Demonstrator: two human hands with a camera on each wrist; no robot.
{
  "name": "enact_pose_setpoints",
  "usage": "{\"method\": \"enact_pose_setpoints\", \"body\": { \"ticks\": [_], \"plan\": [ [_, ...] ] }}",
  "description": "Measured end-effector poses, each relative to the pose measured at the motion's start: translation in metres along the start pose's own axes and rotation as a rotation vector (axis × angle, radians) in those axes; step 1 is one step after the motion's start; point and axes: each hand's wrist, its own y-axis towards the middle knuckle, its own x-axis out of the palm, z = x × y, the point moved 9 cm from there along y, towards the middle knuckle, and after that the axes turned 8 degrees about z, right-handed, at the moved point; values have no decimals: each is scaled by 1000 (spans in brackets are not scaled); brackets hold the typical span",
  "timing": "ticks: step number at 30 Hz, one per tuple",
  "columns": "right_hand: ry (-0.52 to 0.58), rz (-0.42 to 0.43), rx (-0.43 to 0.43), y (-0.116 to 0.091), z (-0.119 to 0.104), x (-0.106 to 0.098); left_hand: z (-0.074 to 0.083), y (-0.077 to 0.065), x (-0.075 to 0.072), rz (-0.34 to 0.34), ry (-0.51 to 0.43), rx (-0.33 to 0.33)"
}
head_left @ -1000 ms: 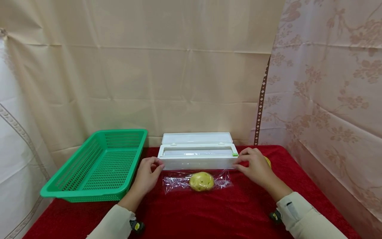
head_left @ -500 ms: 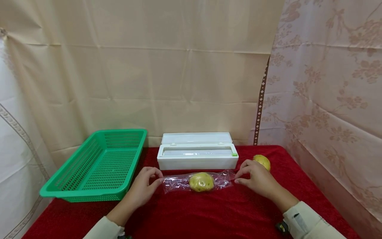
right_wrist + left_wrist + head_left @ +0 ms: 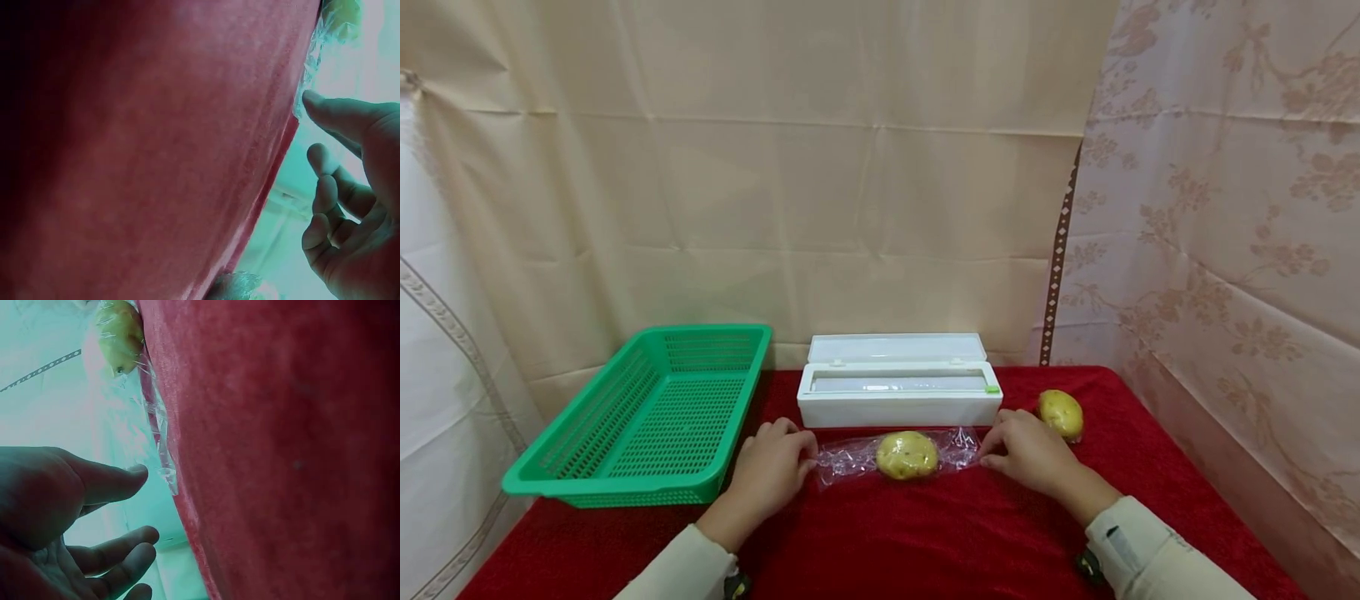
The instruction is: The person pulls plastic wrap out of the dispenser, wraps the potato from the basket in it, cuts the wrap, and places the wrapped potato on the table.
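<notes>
A yellow potato lies on the red cloth under clear plastic wrap, whose ends spread to both sides. At the left end, my left hand pinches the wrap's edge between thumb and index finger. My right hand does likewise at the right end. In the left wrist view the wrap runs past the thumb tip, with the index tip hidden behind the thumb. The right wrist view shows the thumb right at the wrap's edge, the other fingers loosely bent below.
Behind the potato stands a white plastic-wrap dispenser, lid raised, with a green cutter slider at its right end. A second potato, with film around it, lies at the back right. A green basket stands on the left.
Both hands have come down from the dispenser's front corners to the ends of the wrap, then moved slightly inward. The second potato, earlier covered by the right hand, now shows.
</notes>
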Motion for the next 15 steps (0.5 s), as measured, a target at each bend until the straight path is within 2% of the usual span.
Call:
{"method": "enact_pose_setpoints", "body": {
  "ticks": [2, 5, 8, 10, 12, 15],
  "plan": [
    [25, -11, 17, 0, 1, 2, -1, 1, 1, -15, -4, -16],
    [120, -1, 75, 2, 4, 2, -2, 2, 0, -24, -27, -48],
    [206, 57, 151, 7, 7, -2, 3, 2, -6, 11, -53, -60],
    [235, 94, 187, 11, 4, -5, 12, 3, -13, 64, -67, -34],
    [243, 108, 173, 18, -4, -6, 26, 3, -20, 124, -82, 20],
    [291, 44, 95, 29, -24, 2, 53, 5, -23, 153, -107, 133]
  ]
}}
